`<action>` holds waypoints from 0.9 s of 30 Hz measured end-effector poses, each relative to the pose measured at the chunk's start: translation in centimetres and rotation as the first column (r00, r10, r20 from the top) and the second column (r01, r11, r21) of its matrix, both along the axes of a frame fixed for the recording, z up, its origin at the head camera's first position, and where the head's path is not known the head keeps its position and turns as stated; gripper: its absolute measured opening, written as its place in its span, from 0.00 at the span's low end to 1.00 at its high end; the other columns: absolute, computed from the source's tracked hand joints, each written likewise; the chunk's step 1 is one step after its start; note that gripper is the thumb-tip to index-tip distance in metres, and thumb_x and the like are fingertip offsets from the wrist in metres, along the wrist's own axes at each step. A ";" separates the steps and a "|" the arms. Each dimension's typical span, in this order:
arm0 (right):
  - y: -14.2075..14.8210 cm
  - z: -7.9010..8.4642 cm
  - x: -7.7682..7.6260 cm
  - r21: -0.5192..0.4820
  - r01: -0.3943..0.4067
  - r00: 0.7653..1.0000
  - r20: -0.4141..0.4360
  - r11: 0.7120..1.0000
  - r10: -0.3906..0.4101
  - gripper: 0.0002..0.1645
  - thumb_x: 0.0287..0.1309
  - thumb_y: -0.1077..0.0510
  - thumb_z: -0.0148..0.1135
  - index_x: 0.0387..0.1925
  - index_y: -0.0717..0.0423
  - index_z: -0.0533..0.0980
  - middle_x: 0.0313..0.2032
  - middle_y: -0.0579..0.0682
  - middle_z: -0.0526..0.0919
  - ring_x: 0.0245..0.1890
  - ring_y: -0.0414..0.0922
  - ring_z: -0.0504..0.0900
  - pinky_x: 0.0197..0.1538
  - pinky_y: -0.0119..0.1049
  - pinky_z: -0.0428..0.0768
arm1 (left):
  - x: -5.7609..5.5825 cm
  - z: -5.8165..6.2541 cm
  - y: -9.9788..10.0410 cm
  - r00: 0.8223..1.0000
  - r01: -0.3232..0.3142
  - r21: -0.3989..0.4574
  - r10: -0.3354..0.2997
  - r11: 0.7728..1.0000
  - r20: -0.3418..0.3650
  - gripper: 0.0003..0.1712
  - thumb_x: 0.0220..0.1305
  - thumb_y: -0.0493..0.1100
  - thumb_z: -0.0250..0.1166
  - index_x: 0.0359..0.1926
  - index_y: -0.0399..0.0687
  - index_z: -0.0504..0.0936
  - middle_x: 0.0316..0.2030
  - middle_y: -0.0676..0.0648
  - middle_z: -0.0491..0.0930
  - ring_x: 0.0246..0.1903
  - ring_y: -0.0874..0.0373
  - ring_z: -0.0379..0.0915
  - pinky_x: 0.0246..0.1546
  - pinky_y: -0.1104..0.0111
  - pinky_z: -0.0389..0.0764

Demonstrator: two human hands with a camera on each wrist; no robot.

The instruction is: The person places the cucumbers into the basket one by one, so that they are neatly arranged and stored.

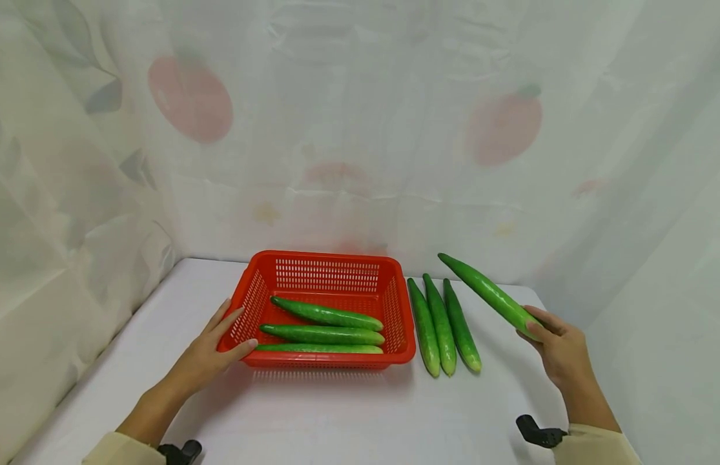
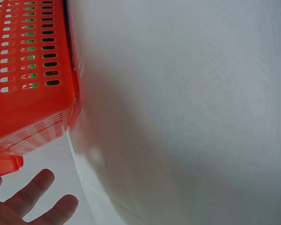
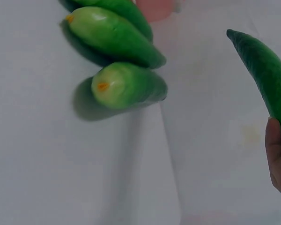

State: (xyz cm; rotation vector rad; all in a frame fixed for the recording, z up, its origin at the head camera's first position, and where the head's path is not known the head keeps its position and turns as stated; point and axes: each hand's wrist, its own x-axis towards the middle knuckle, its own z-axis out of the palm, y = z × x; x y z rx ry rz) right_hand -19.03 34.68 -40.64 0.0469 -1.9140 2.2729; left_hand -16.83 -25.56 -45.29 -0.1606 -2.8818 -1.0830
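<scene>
My right hand (image 1: 560, 345) grips a cucumber (image 1: 490, 290) near its thick pale end, held raised and slanting up to the left, its dark tip outward. In the right wrist view, the thumb (image 3: 274, 145) lies along this cucumber's side. My left hand (image 1: 211, 352) rests at the front left corner of a red plastic basket (image 1: 330, 257), thumb on the rim and fingers spread, fairly straight, along the left side. Inside the basket, three cucumbers (image 1: 321, 334) lie crosswise. The left wrist view has the basket's slotted wall (image 2: 33, 93) with the spread fingers (image 2: 35, 187) below it.
Three more cucumbers (image 1: 443, 329) lie side by side on the white table (image 1: 348, 420), just right of the basket and left of my right hand. A white curtain (image 1: 360, 129) with printed fruit hangs behind the table's back edge, with cloth walls at both sides.
</scene>
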 end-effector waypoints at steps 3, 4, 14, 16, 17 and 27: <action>-0.4 0.7 0.0 -0.004 -0.047 0.998 -0.032 0.999 0.047 0.20 0.63 0.71 0.58 0.56 0.69 0.75 0.50 0.48 0.75 0.47 0.41 0.77 0.49 0.37 0.78 | 0.0 0.0 0.0 1.000 0.001 0.001 -0.001 1.000 0.000 0.48 0.61 0.65 0.62 0.75 0.50 0.55 0.75 0.49 0.37 0.65 0.28 0.50 0.51 0.30 0.58; -0.6 0.9 0.0 -0.003 -0.058 0.998 -0.039 0.998 0.058 0.20 0.63 0.71 0.58 0.56 0.69 0.75 0.50 0.48 0.75 0.47 0.42 0.76 0.49 0.37 0.78 | 0.0 0.0 0.0 1.000 0.001 0.001 -0.001 1.000 0.000 0.48 0.61 0.65 0.62 0.75 0.50 0.55 0.75 0.49 0.37 0.65 0.28 0.50 0.51 0.30 0.58; -2.1 2.7 -0.6 0.005 -0.190 0.975 -0.117 0.982 0.189 0.18 0.65 0.73 0.54 0.55 0.69 0.76 0.52 0.52 0.74 0.49 0.46 0.74 0.50 0.40 0.77 | 0.0 -0.1 0.0 1.000 0.000 0.003 0.000 1.000 -0.003 0.48 0.62 0.63 0.63 0.75 0.49 0.55 0.75 0.49 0.37 0.65 0.28 0.49 0.51 0.30 0.57; -2.5 3.2 -0.7 0.017 -0.219 0.966 -0.136 0.976 0.219 0.18 0.65 0.74 0.53 0.55 0.69 0.76 0.53 0.53 0.75 0.49 0.46 0.75 0.50 0.41 0.77 | 0.0 0.0 0.0 1.000 0.001 0.004 -0.001 1.000 -0.003 0.48 0.62 0.63 0.63 0.75 0.49 0.55 0.75 0.49 0.37 0.65 0.28 0.49 0.51 0.30 0.57; -2.7 3.4 -0.7 0.024 -0.233 0.961 -0.146 0.972 0.234 0.19 0.65 0.74 0.52 0.56 0.70 0.75 0.53 0.53 0.76 0.49 0.46 0.75 0.50 0.41 0.78 | 0.0 0.0 0.0 1.000 0.001 0.005 -0.001 1.000 -0.003 0.48 0.62 0.63 0.63 0.75 0.49 0.55 0.75 0.49 0.37 0.65 0.28 0.49 0.51 0.30 0.57; -5.1 4.8 -1.6 0.078 -0.339 0.921 -0.173 0.938 0.348 0.19 0.65 0.75 0.50 0.56 0.75 0.72 0.51 0.54 0.78 0.47 0.48 0.78 0.50 0.42 0.78 | -0.1 -0.2 -0.1 1.000 0.001 0.000 -0.001 1.000 -0.009 0.48 0.62 0.64 0.62 0.75 0.50 0.55 0.75 0.49 0.37 0.65 0.29 0.50 0.51 0.30 0.58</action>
